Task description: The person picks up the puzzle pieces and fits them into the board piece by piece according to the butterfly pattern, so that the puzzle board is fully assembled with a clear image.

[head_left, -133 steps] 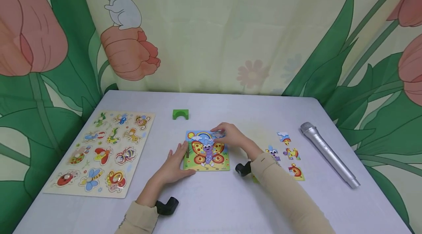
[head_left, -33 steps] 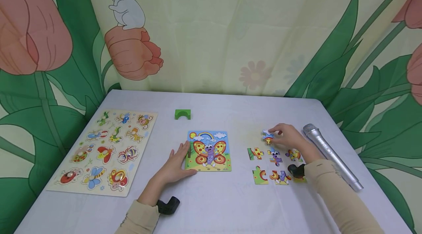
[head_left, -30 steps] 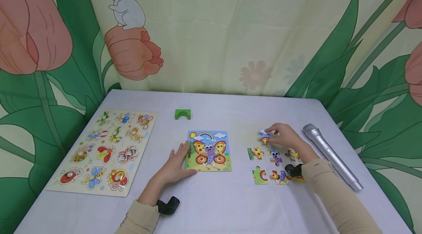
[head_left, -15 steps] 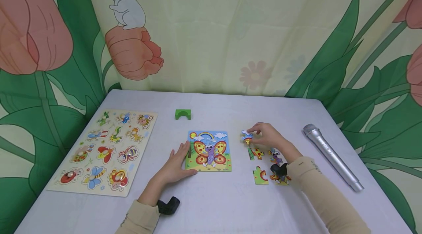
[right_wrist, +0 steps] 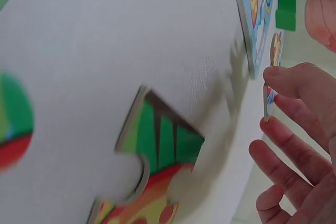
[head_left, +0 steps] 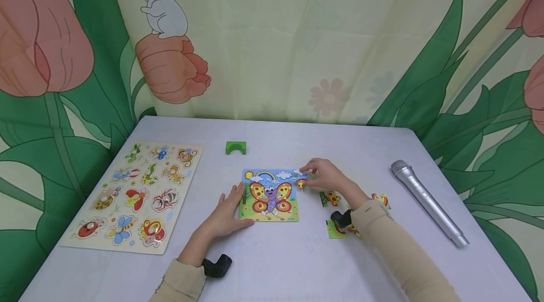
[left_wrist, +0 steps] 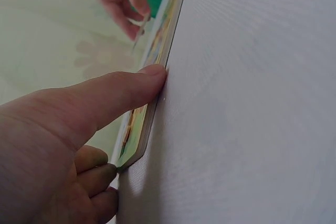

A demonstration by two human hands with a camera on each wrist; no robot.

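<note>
A square butterfly puzzle board (head_left: 269,202) lies in the middle of the table in the head view. My left hand (head_left: 223,213) rests at its left side, fingers stretched along that side. In the left wrist view, the thumb (left_wrist: 152,74) presses against the board's edge. My right hand (head_left: 330,178) pinches a puzzle piece (head_left: 301,182) printed with a mushroom and cloud, at the board's upper right corner. The right wrist view shows this piece (right_wrist: 274,51) raised on edge between thumb and fingertips, apart from the board.
Other pieces lie right of the board, including a green-and-red one (head_left: 330,198) and one with a wing (head_left: 380,199); my right sleeve hides several. A silver microphone (head_left: 429,203) lies at right. At left is an insect peg board (head_left: 131,198); behind, a green arch block (head_left: 235,147).
My right hand has left the board, picked up the mushroom piece from the right-hand group, and carried it left to the board's corner. The left hand stays in place.
</note>
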